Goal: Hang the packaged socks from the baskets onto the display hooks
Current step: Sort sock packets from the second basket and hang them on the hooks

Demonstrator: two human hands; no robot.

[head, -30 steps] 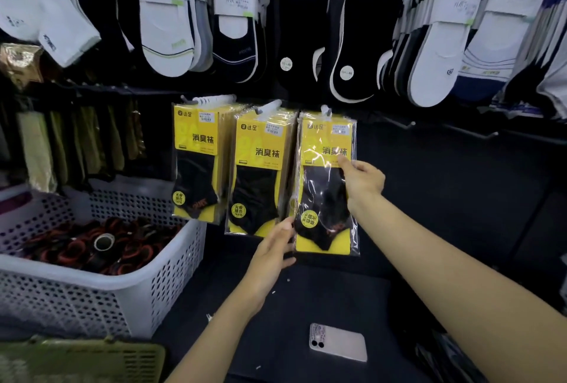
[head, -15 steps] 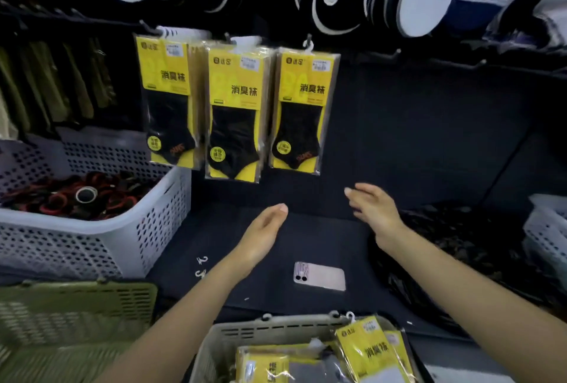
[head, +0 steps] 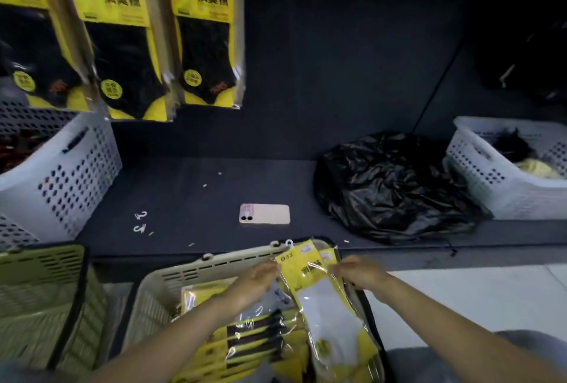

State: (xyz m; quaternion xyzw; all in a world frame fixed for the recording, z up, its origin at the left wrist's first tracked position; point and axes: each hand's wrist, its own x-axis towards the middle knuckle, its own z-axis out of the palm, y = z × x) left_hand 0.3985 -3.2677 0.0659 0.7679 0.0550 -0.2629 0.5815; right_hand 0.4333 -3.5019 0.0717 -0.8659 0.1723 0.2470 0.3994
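In the beige basket point(head: 214, 263), the pack of white socks point(head: 319, 293) sits between both hands, equally near: left hand point(head: 254, 283) pinching its upper left edge, right hand point(head: 360, 272) curled on the upper right. Its long axis runs away from the person, plastic hanger point(head: 289, 242) farthest, over the rim. Beyond, phone point(head: 264, 213) and black bag point(head: 392, 186) leave open shelf between them; hung black-sock packs point(head: 208, 29) are up left, their hooks out of view
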